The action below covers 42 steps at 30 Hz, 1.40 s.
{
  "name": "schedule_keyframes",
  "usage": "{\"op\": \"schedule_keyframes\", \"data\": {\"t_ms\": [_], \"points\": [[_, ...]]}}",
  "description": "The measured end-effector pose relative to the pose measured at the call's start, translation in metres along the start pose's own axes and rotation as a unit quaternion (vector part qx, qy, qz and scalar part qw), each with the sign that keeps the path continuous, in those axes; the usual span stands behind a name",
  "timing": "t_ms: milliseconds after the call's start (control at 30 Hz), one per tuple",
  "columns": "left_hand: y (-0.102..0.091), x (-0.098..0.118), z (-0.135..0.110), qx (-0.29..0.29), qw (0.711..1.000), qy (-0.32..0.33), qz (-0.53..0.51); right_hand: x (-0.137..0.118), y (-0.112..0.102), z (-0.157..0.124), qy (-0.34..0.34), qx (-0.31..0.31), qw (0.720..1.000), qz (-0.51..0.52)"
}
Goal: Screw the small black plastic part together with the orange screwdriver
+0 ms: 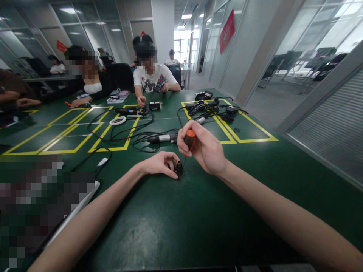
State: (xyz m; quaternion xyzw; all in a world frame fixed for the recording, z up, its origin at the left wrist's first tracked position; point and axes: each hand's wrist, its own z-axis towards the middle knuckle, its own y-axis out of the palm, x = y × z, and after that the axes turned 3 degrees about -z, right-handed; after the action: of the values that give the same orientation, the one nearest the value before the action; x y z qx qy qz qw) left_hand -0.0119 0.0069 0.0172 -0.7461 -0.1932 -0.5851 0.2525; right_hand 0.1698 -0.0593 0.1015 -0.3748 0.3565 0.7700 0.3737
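Note:
My right hand [205,149] is closed around the orange and black handle of a screwdriver [190,139]. Its thin shaft points down beside a small black cylindrical part [179,170] on the green table. Whether the tip touches that part I cannot tell. My left hand [163,165] steadies the black part from the left, with thumb and fingers curled against it. Just beyond my hands lies a silver and black cylindrical tool [161,138] with a dark cable.
Yellow tape rectangles [113,149] mark the green table [181,226]. A white tape ring [117,121] and looped black cables [124,132] lie ahead. Black devices [200,107] sit at the far right. A co-worker [154,77] opposite holds a power drill [159,84]. A white-edged device [90,192] is left.

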Motion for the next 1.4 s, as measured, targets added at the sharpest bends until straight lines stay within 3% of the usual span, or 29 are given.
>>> {"op": "schedule_keyframes", "data": {"t_ms": [167,500,1400], "points": [[0.015,-0.008,-0.004,0.078,0.996,0.036,-0.001,0.001,0.003,0.000,0.010,0.005,0.999,0.030],[0.024,-0.007,-0.006,0.107,0.991,0.076,0.032,0.000,0.002,0.002,-0.006,0.037,0.999,0.029],[0.015,-0.017,-0.002,0.076,0.995,0.051,0.031,0.002,-0.002,0.001,0.003,0.018,1.000,0.001]]}}
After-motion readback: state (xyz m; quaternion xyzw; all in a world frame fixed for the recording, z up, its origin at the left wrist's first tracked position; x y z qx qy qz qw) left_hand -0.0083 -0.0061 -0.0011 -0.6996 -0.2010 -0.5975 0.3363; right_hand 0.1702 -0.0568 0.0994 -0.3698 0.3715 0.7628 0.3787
